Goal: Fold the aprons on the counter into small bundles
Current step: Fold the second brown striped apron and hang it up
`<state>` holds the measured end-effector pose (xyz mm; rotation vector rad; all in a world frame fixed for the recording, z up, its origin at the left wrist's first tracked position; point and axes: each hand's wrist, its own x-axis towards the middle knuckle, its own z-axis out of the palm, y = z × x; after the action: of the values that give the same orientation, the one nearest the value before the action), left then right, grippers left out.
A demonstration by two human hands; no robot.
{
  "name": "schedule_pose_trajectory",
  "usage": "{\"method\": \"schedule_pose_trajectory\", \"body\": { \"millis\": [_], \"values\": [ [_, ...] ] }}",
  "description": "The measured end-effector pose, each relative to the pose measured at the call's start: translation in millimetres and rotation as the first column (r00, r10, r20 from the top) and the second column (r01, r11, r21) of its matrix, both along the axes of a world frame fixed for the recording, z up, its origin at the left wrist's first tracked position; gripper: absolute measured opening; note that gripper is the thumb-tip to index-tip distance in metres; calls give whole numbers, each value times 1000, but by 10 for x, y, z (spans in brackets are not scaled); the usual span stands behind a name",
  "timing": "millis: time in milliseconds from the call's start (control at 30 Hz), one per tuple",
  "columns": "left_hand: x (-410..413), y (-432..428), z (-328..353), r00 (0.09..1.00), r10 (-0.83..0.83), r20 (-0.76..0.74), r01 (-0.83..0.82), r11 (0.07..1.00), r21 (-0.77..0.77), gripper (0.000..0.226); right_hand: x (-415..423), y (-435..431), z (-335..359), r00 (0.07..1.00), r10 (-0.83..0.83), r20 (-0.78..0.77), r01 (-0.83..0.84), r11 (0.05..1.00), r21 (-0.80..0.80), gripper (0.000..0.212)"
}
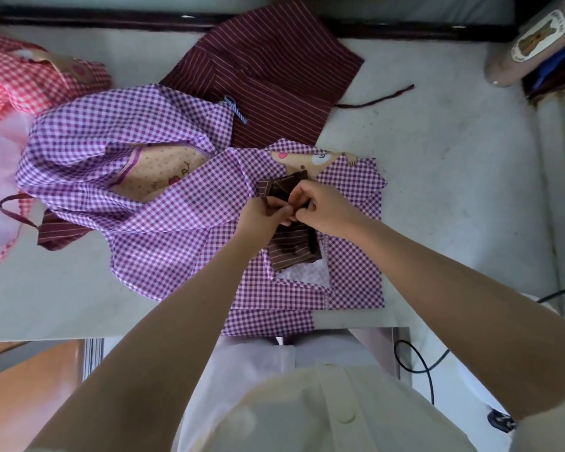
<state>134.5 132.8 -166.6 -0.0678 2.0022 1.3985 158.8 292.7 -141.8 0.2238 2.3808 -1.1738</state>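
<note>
**Both hands on the striped bundle**

A red checked apron [30,79] lies far left on the counter [437,174], with a loose purple apron [111,132] beside it. The left hand [261,216] pinches the tie of the striped bundle [291,252]. The right hand [327,207] grips it with curled fingers.

A brown bundle [291,246], pin-striped and folded small, sits mid-counter [437,190], pinched at its top by the left hand [265,216] and right hand [323,207]; under it a folded purple apron [353,272], checked, lies flat in a rough square; a crumpled purple apron [95,132] sprawls at 9 o'clock, showing tan print inside; a maroon apron [274,76], striped, lies spread at 12 o'clock; a pink apron [20,73], checked, is heaped at 10 o'clock.
</note>
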Motion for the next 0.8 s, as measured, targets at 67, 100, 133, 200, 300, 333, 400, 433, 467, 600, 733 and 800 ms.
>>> {"method": "schedule_pose_trajectory", "body": {
  "millis": [67,100,133,200,300,333,400,433,467,600,733,800],
  "values": [
    [8,-15,2,1000,1,-5,-1,1000,3,14,22,7,-28,1000,-7,5,6,1000,30,20],
    [13,-23,-5,1000,2,-10,-2,1000,0,14,23,2,-45,1000,-25,2,25,999,38,19],
    [18,-31,-9,1000,15,-16,-15,1000,0,13,23,-8,-69,999,-49,-7,49,998,48,18],
    [36,-44,-9,998,63,-31,-63,998,5,12,37,-32,-115,994,-105,-27,106,992,70,13],
    [80,-23,-10,993,86,-84,-88,996,-24,5,79,-56,-180,976,-219,-24,219,975,35,12],
    [104,-5,-2,991,62,-122,-72,994,-78,14,92,-60,-195,968,-252,-16,252,967,18,12],
    [158,1,-28,957,-76,-279,0,965,-261,38,103,-64,-210,958,-288,-5,288,958,4,11],
    [183,0,-30,920,-160,-357,26,935,-354,47,100,-62,-214,957,-291,-2,291,957,6,10],
    [217,-9,-27,882,-213,-420,27,913,-407,54,106,-66,-219,957,-289,-3,289,957,10,10],
    [262,-32,-9,768,-298,-566,11,891,-454,56,119,-76,-221,960,-272,-61,273,962,23,9],
    [229,-40,-13,706,-436,-558,61,823,-565,21,125,-69,-220,972,-227,-57,228,974,8,11],
    [210,-17,-19,722,-474,-504,95,790,-606,22,116,-57,-220,979,-200,-37,200,980,1,11]
  ]
}}
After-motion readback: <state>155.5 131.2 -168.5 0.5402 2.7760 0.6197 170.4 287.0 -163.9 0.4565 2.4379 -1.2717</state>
